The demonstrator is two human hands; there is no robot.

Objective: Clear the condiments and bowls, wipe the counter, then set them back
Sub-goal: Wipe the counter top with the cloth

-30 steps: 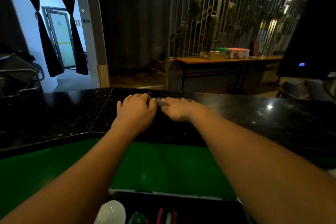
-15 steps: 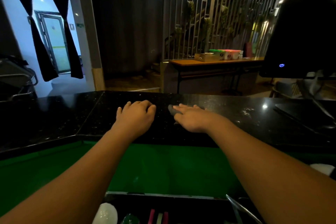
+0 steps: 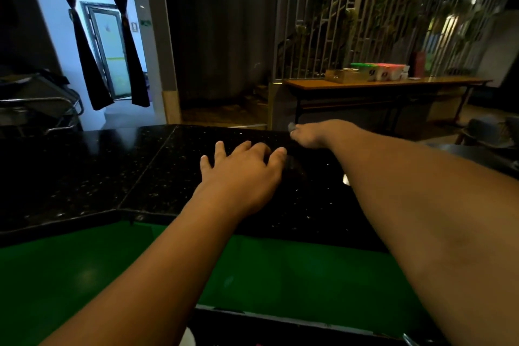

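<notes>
While my left hand (image 3: 241, 174) braces mid-frame, fingers spread flat on the counter (image 3: 84, 171), my right hand (image 3: 314, 135) wipes with a cloth (image 3: 291, 126), grip unclear.

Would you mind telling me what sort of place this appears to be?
Probably a café or restaurant: a speckled black stone countertop, a long wooden table carrying green- and pink-lidded tubs, and a slatted metal screen.

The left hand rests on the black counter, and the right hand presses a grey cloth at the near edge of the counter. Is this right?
Not quite. In the head view the right hand presses the grey cloth at the far edge of the black counter, not the near one. The left hand does rest on the black counter.
</notes>
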